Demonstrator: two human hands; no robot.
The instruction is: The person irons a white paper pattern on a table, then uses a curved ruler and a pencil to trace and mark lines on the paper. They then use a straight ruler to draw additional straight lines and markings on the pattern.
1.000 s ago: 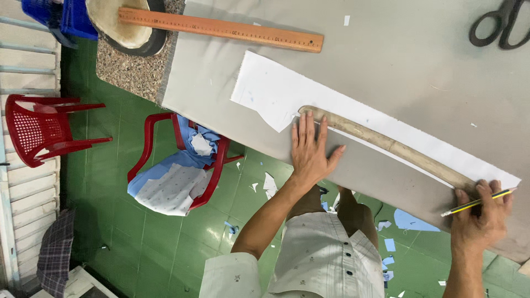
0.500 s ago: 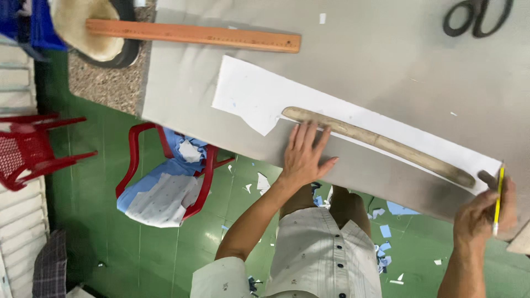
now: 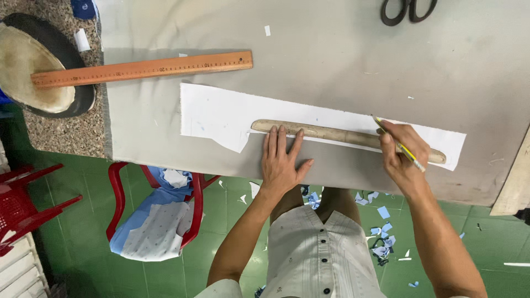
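A long white paper pattern (image 3: 221, 113) lies on grey cloth (image 3: 331, 60) spread over the table. On the paper rests a curved wooden ruler (image 3: 337, 134). My left hand (image 3: 282, 161) lies flat with fingers spread, pressing the ruler's left end. My right hand (image 3: 402, 152) holds a yellow pencil (image 3: 393, 142) with its tip on the paper at the ruler's upper edge, towards the ruler's right end.
A straight wooden ruler (image 3: 143, 69) lies across the cloth's left edge onto a round padded block (image 3: 33, 69). Black scissors (image 3: 407, 10) sit at the top right. Red plastic chairs (image 3: 157, 215) with blue cloth stand on a green floor strewn with scraps.
My right hand has moved left along the curved ruler from its far right end, with the pencil now on the paper. My left hand stays pressed on the ruler. The view has shifted.
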